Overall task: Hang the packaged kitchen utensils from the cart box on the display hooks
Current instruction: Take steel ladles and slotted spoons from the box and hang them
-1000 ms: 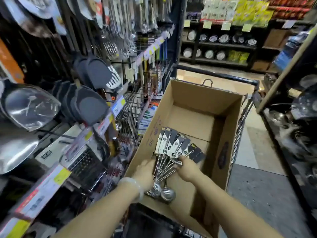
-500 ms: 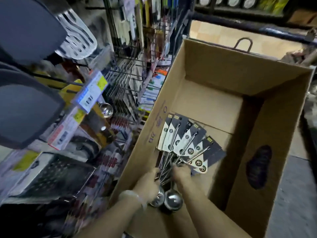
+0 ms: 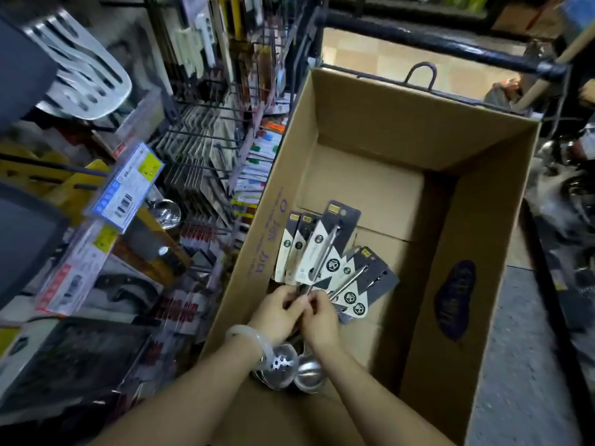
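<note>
Hands now drawn together: left hand [image 3: 279,309] and right hand [image 3: 318,317] both pinch handles of fanned packaged utensils [image 3: 325,252] inside cardboard box [image 3: 476,284].

The utensils [image 3: 325,262] lay fanned on the floor of the open cardboard box [image 3: 463,239], by its left wall: steel ladles and skimmers on dark-and-cream cards, cards pointing away, bowls nearest. Wire hooks [image 3: 199,133] stuck out from the rack left of the box.

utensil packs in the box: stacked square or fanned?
Fanned: the utensil packs splay from both hands, left hand, right hand, at the handles.
</note>
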`<action>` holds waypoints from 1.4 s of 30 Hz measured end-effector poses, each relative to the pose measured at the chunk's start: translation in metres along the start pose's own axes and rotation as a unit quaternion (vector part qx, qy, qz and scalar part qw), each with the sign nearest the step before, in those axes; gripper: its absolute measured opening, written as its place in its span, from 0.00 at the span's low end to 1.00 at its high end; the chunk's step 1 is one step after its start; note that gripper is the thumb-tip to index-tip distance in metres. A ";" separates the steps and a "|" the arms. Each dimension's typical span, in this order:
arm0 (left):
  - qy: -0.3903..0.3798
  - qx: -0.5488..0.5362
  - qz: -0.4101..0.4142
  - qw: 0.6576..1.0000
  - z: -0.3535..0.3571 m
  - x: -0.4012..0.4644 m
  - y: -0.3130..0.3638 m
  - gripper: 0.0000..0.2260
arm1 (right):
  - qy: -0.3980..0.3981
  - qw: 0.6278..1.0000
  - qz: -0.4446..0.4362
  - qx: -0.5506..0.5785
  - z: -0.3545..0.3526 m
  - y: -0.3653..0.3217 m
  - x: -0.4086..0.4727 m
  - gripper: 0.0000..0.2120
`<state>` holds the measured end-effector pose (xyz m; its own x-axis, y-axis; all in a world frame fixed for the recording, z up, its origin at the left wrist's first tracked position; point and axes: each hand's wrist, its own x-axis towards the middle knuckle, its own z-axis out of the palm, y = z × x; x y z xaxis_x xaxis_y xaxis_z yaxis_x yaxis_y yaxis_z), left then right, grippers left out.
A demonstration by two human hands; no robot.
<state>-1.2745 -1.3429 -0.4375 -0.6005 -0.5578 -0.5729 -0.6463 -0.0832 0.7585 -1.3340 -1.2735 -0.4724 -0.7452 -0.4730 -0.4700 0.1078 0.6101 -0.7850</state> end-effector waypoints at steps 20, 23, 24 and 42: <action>0.047 -0.210 -0.023 0.976 -0.017 -0.014 -0.009 0.08 | -0.070 0.957 0.229 0.164 0.011 0.002 0.046 0.11; 0.048 -0.207 -0.021 0.977 -0.019 -0.013 -0.017 0.09 | -0.055 0.946 0.262 0.183 0.023 0.001 0.051 0.17; 0.050 -0.207 -0.021 0.977 -0.019 -0.013 -0.019 0.09 | -0.050 0.943 0.265 0.195 0.026 0.000 0.051 0.16; 0.099 -0.230 0.017 0.968 -0.018 -0.044 0.022 0.08 | -0.070 0.900 0.142 0.406 -0.066 -0.045 0.000 0.13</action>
<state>-1.2535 -1.3351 -0.3902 -0.4857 -0.7108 -0.5088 -0.3220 -0.3956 0.8601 -1.3819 -1.2593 -0.4104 -0.5281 -0.4805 -0.7002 0.7684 0.0807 -0.6349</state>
